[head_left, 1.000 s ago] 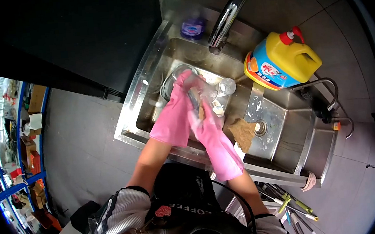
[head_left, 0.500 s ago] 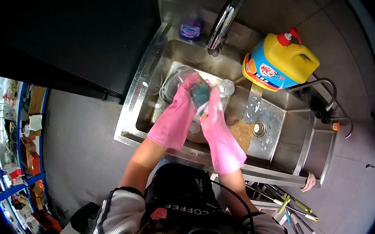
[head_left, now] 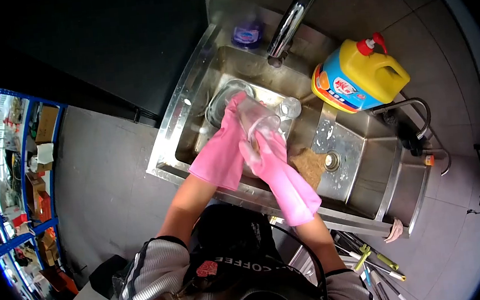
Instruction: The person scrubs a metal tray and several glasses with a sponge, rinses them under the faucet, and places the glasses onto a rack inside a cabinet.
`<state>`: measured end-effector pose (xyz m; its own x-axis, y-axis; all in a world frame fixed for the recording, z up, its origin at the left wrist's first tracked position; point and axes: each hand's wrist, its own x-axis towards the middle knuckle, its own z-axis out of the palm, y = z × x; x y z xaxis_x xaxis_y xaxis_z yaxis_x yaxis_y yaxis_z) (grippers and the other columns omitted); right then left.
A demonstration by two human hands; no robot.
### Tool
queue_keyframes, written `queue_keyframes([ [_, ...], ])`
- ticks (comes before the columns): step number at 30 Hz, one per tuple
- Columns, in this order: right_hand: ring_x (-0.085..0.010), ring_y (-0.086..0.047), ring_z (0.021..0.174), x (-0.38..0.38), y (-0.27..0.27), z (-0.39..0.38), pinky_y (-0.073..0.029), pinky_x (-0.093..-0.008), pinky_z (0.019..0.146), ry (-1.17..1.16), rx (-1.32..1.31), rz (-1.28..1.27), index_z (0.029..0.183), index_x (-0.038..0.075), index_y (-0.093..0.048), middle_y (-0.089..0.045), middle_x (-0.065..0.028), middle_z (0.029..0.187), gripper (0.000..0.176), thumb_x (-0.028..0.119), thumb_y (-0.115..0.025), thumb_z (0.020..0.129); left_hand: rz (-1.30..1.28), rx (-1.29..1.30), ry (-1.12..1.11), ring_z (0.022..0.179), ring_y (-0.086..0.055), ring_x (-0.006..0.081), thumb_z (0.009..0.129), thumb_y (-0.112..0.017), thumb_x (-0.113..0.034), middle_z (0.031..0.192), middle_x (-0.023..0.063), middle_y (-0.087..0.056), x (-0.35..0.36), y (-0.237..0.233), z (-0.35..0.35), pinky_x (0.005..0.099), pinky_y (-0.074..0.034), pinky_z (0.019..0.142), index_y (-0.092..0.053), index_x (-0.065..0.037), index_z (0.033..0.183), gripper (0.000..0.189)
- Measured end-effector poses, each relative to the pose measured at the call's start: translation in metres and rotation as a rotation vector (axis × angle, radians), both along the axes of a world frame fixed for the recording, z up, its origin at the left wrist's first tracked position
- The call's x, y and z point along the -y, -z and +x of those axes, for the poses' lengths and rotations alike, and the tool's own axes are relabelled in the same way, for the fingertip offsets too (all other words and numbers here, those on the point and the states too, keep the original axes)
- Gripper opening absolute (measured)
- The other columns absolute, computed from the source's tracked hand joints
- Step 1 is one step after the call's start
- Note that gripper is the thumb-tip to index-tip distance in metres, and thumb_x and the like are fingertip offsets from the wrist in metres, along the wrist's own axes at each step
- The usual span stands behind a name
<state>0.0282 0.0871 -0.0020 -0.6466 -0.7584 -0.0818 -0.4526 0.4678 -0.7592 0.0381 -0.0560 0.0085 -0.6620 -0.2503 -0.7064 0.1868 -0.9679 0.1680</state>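
Observation:
Both hands wear pink rubber gloves and are over the left basin of a steel sink [head_left: 169,156]. My left hand [head_left: 228,136] is closed around a clear cup [head_left: 255,114], tilted with its mouth toward my right hand. Soap suds whiten the cup near its rim. At that rim, my right hand [head_left: 267,152] is closed on a sponge, of which only a small yellowish bit shows between the gloved fingers. Beyond the hands, a round clear lid or bowl [head_left: 215,113] lies in the basin. Another clear cup [head_left: 290,108] stands to the right.
A chrome faucet [head_left: 291,22] arches over the basin. Behind it stands a purple bottle [head_left: 247,35]. A large yellow detergent jug [head_left: 359,76] sits on the right rim. A brown cloth [head_left: 309,167] lies by the drain [head_left: 332,161]. Shelves [head_left: 27,232] are at far left.
The cup has turned so its mouth faces down and right. My right hand has moved lower, toward the rim. The green scouring face seen earlier is now hidden.

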Motion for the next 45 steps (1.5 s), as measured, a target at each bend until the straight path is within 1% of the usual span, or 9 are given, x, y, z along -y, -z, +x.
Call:
queue_keyframes([
  [3, -0.0166, -0.058, 0.112, 0.012, 0.021, 0.01, -0.044, -0.0268, 0.098, 0.481, 1.138, -0.456, 0.145, 0.008, -0.045, -0.06, -0.0051, 0.126, 0.055, 0.029, -0.06, 0.096, 0.047, -0.075, 0.041, 0.095, -0.067, 0.0331, 0.091, -0.063, -0.042, 0.109, 0.0185, -0.069, 0.005, 0.038, 0.004, 0.044, -0.055, 0.089, -0.059, -0.002, 0.122, 0.051],
  [9, -0.0181, -0.058, 0.109, 0.032, -0.027, -0.023, -0.046, -0.0294, 0.101, 0.426, 1.495, -0.928, 0.127, 0.005, -0.055, -0.058, -0.0084, 0.125, 0.037, 0.024, -0.06, 0.096, -0.099, -0.139, -0.167, 0.101, -0.068, 0.0333, 0.091, -0.065, -0.025, 0.111, 0.0213, -0.068, -0.027, 0.008, -0.001, 0.0477, -0.056, 0.092, -0.058, 0.0, 0.122, 0.041],
  [15, -0.03, -0.055, 0.117, 0.01, -0.025, -0.007, -0.045, -0.0367, 0.1, -0.378, -0.519, 0.145, 0.151, 0.005, -0.034, -0.048, -0.0224, 0.138, 0.07, 0.018, -0.059, 0.086, -0.039, -0.054, 0.045, 0.093, -0.068, 0.0344, 0.079, -0.074, -0.01, 0.108, 0.0218, -0.064, 0.021, -0.015, 0.019, 0.0488, -0.059, 0.079, -0.043, -0.01, 0.135, 0.064],
  [21, -0.0286, -0.062, 0.105, 0.02, -0.038, -0.014, -0.054, -0.0321, 0.085, 0.286, 1.722, -0.883, 0.136, -0.006, -0.049, -0.056, -0.0196, 0.126, 0.072, -0.016, -0.059, 0.065, 0.118, -0.127, -0.069, 0.09, -0.068, 0.034, 0.081, -0.074, -0.011, 0.101, 0.02, -0.067, -0.018, 0.023, 0.016, 0.0479, -0.058, 0.081, -0.047, -0.009, 0.129, 0.055],
  [24, -0.0274, -0.062, 0.108, 0.026, -0.01, -0.013, -0.054, -0.0344, 0.093, 0.85, 1.539, -0.681, 0.133, -0.005, -0.052, -0.057, -0.016, 0.125, 0.062, -0.017, -0.058, 0.073, -0.127, -0.113, 0.024, 0.107, -0.065, 0.0321, 0.083, -0.071, -0.019, 0.114, 0.0188, -0.067, -0.016, 0.032, 0.01, 0.0478, -0.054, 0.094, -0.057, 0.004, 0.124, 0.049],
  [29, -0.0252, -0.064, 0.106, 0.024, -0.025, -0.003, -0.053, -0.0347, 0.092, 0.393, 1.051, -0.746, 0.128, -0.001, -0.057, -0.06, -0.012, 0.125, 0.046, -0.003, -0.066, 0.083, -0.123, -0.157, 0.023, 0.097, -0.068, 0.0303, 0.085, -0.068, -0.023, 0.106, 0.017, -0.07, -0.005, 0.03, 0.006, 0.0444, -0.056, 0.087, -0.063, 0.003, 0.114, 0.04],
  [30, -0.0162, -0.064, 0.078, 0.025, -0.022, 0.0, -0.051, -0.0256, 0.072, 0.387, 0.716, -0.451, 0.114, 0.004, -0.066, -0.066, -0.0036, 0.091, 0.027, 0.013, -0.071, 0.089, -0.053, -0.151, 0.017, 0.093, -0.068, 0.029, 0.086, -0.067, -0.026, 0.105, 0.0164, -0.07, -0.004, 0.024, 0.006, 0.0428, -0.057, 0.084, -0.064, 0.001, 0.111, 0.037],
  [36, -0.0204, -0.064, 0.077, 0.016, -0.002, -0.043, -0.053, -0.0292, 0.07, 0.074, 1.796, -0.507, 0.119, 0.008, -0.057, -0.064, -0.0065, 0.086, 0.034, 0.008, -0.061, 0.084, -0.17, 0.096, 0.173, 0.089, -0.066, 0.0267, 0.082, -0.068, -0.027, 0.097, 0.0099, -0.069, -0.012, 0.008, 0.01, 0.0416, -0.054, 0.082, -0.064, -0.007, 0.106, 0.031],
  [45, -0.0171, -0.06, 0.066, 0.028, -0.011, -0.021, -0.048, -0.0255, 0.059, 0.403, 1.303, -0.44, 0.122, 0.008, -0.056, -0.063, -0.009, 0.084, 0.044, 0.003, -0.058, 0.079, 0.058, -0.24, -0.075, 0.095, -0.067, 0.0344, 0.081, -0.072, -0.019, 0.111, 0.0189, -0.067, -0.019, 0.025, 0.017, 0.0492, -0.057, 0.086, -0.056, -0.016, 0.13, 0.052],
])
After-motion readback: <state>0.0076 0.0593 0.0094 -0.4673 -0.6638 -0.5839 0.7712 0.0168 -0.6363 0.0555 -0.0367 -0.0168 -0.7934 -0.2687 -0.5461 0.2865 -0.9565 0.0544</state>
